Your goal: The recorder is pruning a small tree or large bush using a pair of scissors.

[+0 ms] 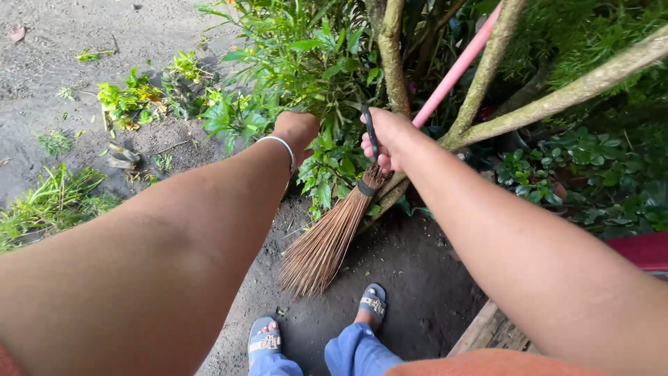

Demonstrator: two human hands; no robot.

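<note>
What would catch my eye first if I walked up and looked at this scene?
Probably the stick broom in the middle, its brown bristles fanned over dark soil and its pink handle rising up right through the branches. The right hand grips it near the bound top, while the left hand, with a silver bangle on its wrist, reaches into the green shrub.

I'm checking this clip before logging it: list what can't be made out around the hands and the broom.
- Left hand, head view: fingers buried in the green leaves; what they grip cannot be told.
- Pink handle, head view: top end cut off by the upper edge, behind a branch.
- Broom: its join to the handle is covered by the right hand.
</note>
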